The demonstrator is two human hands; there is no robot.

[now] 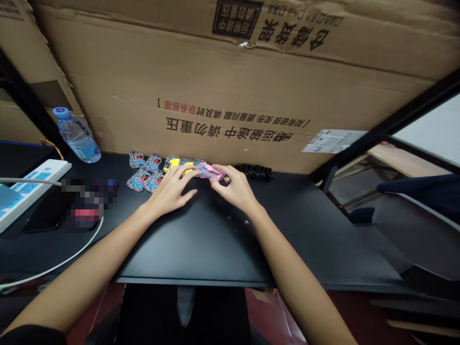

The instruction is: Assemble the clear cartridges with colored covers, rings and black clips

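Observation:
At the back of the black table, a small pink see-through toy [214, 172], somewhat pistol-shaped, lies between my two hands. My right hand [235, 187] has its thumb and fingers closed around the toy's right end. My left hand [173, 189] is open, thumb apart and fingers stretched over the row; its index fingertip reaches the pink toy's left end. Under and behind these fingers are yellow-and-clear toys [171, 163], partly hidden. To their left lie several clear toys [138, 179] with blue and red parts inside.
Right of my right hand lies a row of black plastic pieces [255, 171]. A large cardboard sheet [230, 86] stands behind the table. At left are a water bottle [77, 136], a white power strip [34, 184] and a white cable [89, 244]. Tiny bits [229, 217] lie mid-table.

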